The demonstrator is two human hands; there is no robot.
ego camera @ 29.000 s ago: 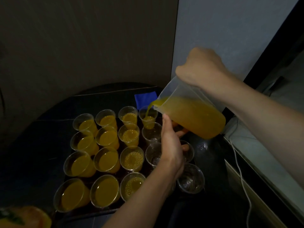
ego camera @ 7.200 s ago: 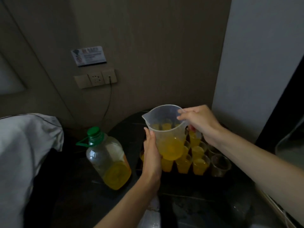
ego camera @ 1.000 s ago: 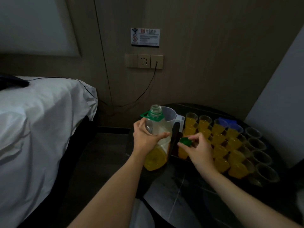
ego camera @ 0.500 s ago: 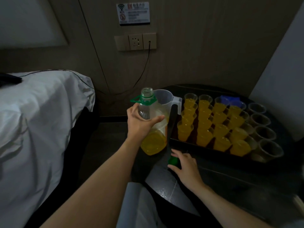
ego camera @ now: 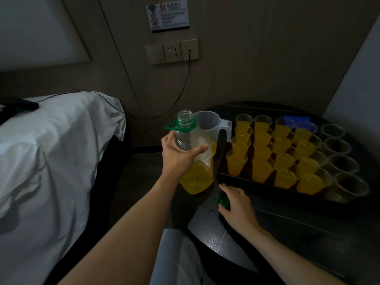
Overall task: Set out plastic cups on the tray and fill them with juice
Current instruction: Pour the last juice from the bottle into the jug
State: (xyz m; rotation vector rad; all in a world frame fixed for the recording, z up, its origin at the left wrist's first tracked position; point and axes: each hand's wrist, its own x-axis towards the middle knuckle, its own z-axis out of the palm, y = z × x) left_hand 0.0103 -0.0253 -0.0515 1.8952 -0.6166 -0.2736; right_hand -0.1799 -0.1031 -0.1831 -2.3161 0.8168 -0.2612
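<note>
Filled cups [ego camera: 273, 153] pack the tray [ego camera: 246, 183] at the far right of the bench [ego camera: 308, 233], with empties [ego camera: 341, 163] lining their right side. Looks like refill time: the left hand [ego camera: 178, 155] has its fingers wrapped round the open bottle [ego camera: 193, 157] just left of the tray, and the right hand [ego camera: 236, 202] has its fingers curled over the cap [ego camera: 223, 201] on the near bench. The next move is tipping the bottle into the jug [ego camera: 209, 128] right behind it, minding the tray's near-left cups.

Cap [ego camera: 223, 200] half hidden under the right hand [ego camera: 236, 204], jug [ego camera: 207, 122] mostly behind the bottle [ego camera: 197, 175], wall sign [ego camera: 167, 16] print too small.
</note>
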